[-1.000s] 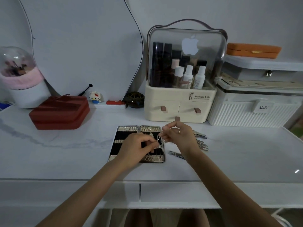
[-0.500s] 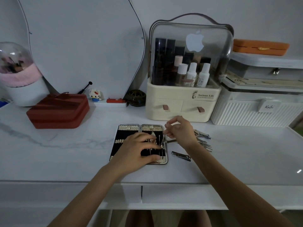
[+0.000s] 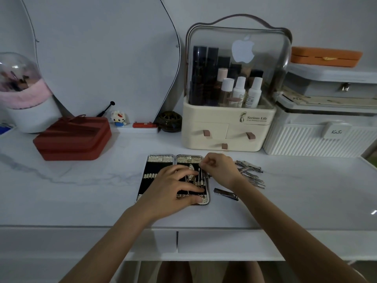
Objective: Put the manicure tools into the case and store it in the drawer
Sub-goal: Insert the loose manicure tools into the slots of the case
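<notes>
The manicure case (image 3: 152, 174) lies open on the white desk, black inside with silver ends. My left hand (image 3: 173, 187) rests flat on its right half, fingers spread over several thin tools held in the loops. My right hand (image 3: 219, 167) is at the case's upper right corner, fingertips pinching the top of a thin metal tool (image 3: 201, 172) standing in the case. A nail clipper (image 3: 226, 194) lies just right of the case. Several loose metal tools (image 3: 250, 173) lie in a pile further right. Two closed desk drawers (image 3: 220, 242) sit under the front edge.
A cream cosmetics organiser (image 3: 226, 127) with small drawers stands behind the case. A white ribbed box (image 3: 318, 139) is at the right, a red jewellery box (image 3: 73, 138) at the left, a mirror (image 3: 98, 54) behind, and a domed brush holder (image 3: 22, 90) far left.
My right hand moved from the loose tools back over the case's upper right corner. My left hand shifted a little lower and right on the case.
</notes>
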